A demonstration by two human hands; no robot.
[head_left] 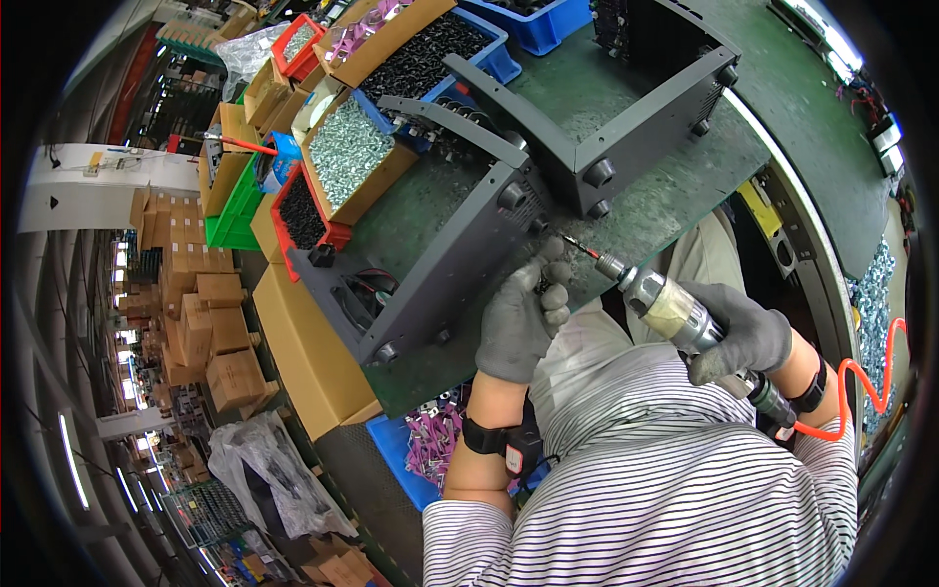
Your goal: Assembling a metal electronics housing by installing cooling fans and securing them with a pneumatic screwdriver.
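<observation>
My right hand [738, 333], in a grey glove, grips a silver pneumatic screwdriver [675, 308] wrapped with pale tape. A coiled orange-red air hose [851, 396] runs from its rear end. The thin bit points up and left, its tip close to my left fingertips and a dark grey metal case [440, 264]. My left hand [518, 323], also gloved, is closed with its fingers curled around small dark pieces, too small to make out. The case lies on its side with black feet facing me. Another such case [636, 147] stands behind it to the right.
Both cases rest on a green worktop [729, 157]. Along its left and back are a box of silver screws [347, 152], a red bin of black screws [301, 210] and a blue bin of black parts [430, 59]. A blue bin with purple parts [430, 435] sits below left.
</observation>
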